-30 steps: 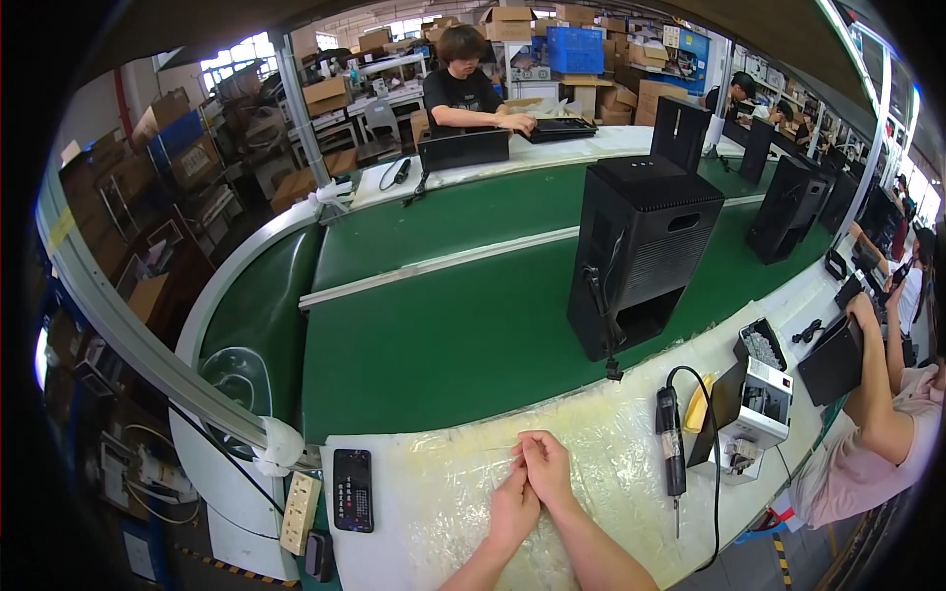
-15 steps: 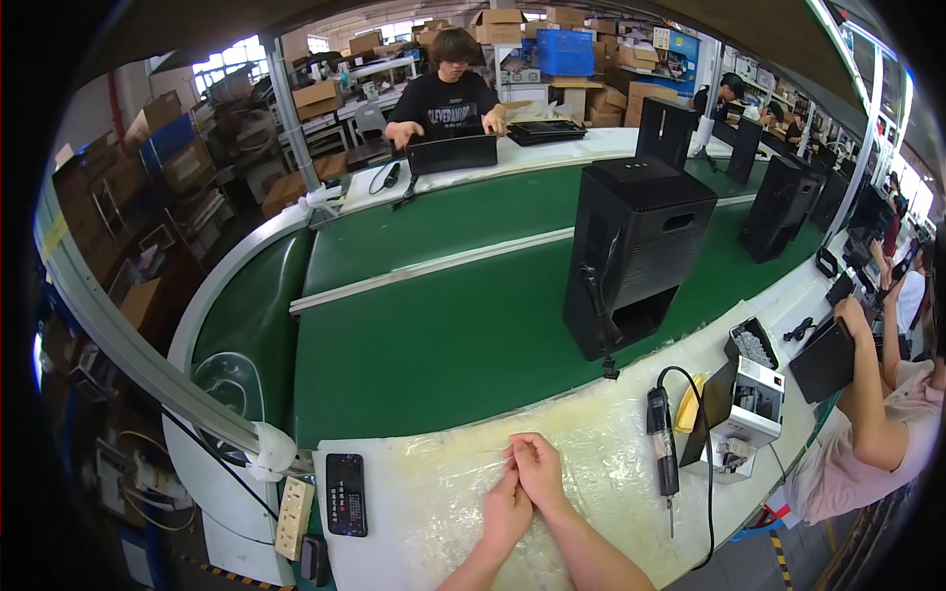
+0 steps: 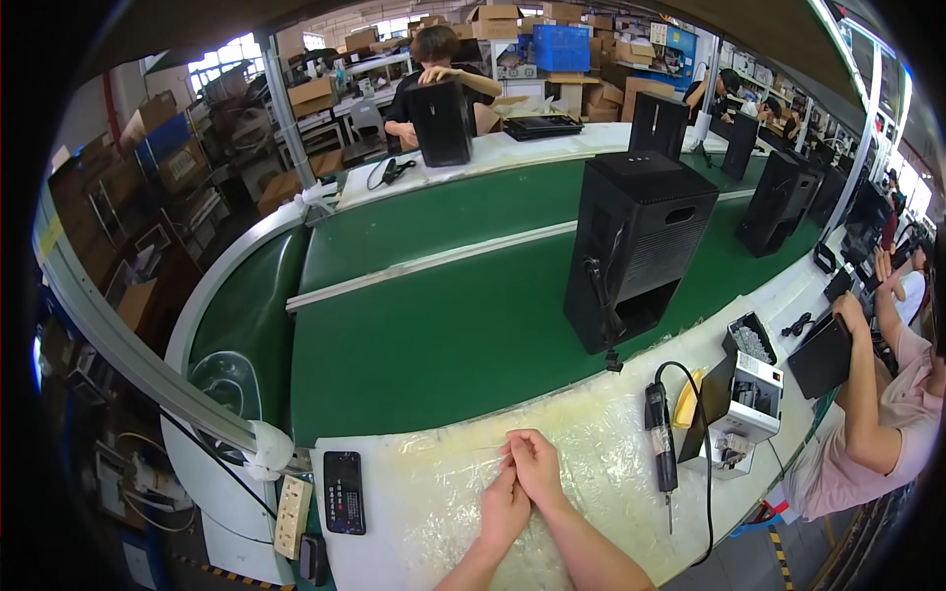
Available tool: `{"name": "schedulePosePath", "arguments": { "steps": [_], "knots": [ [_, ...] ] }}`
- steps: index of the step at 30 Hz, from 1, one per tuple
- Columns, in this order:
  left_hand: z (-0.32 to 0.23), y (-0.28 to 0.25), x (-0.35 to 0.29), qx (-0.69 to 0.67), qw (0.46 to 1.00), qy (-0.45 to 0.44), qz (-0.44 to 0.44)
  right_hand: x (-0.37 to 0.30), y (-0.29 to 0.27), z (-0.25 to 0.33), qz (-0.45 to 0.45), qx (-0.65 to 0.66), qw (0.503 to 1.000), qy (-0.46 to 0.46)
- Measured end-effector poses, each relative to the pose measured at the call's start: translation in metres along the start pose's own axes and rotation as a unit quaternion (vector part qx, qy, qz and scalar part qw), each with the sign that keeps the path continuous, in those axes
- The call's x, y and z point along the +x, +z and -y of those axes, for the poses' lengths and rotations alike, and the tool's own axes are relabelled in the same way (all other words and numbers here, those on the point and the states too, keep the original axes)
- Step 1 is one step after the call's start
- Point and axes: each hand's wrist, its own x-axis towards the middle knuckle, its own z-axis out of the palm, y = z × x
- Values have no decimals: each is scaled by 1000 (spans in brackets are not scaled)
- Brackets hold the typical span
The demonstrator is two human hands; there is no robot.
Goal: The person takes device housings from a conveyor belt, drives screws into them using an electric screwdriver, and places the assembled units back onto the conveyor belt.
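Observation:
My left hand [image 3: 503, 510] and my right hand [image 3: 536, 471] rest together over the film-covered worktop [image 3: 424, 492], touching at the fingers. Both are closed, with fingers curled inward; whatever may be between the fingertips is hidden or too small to name. To the left lies a black phone [image 3: 343, 492], screen up. On the right, apart from my hands, is a black electric screwdriver [image 3: 661, 438] with a cable, its bit toward me. Beyond the worktop a tall black appliance housing [image 3: 641, 251] stands upright on the green conveyor belt [image 3: 443, 345], its power cord hanging at its side.
A metal-and-black box [image 3: 754, 399] and a tray of small clear parts [image 3: 751, 340] stand at the right, near a co-worker's arm [image 3: 867, 394]. A power strip [image 3: 293, 517] lies left of the phone. More black housings [image 3: 778, 205] stand farther along the belt.
Across the belt, a person has tipped a black housing from lying low to upright and leans in behind it. My hands have hardly moved.

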Motion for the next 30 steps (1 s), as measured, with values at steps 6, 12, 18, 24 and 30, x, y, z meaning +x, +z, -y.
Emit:
{"name": "schedulePosePath", "arguments": {
  "steps": [6,12,18,24,30],
  "knots": [
    [-1,0,0,13,1000,-19,7,0,0,1,-1,0,1000,-1],
    [-1,4,0,-33,999,13,-32,-1,1,2,-3,-4,1000,1],
    [-5,3,-1,-25,999,1,-26,-1,0,0,-6,-4,1000,2],
    [-4,3,1,-25,999,-1,-22,1,0,0,-6,6,1000,9],
    [0,2,1,-24,1000,4,-17,0,2,3,-6,0,1000,6]
  ]
}}
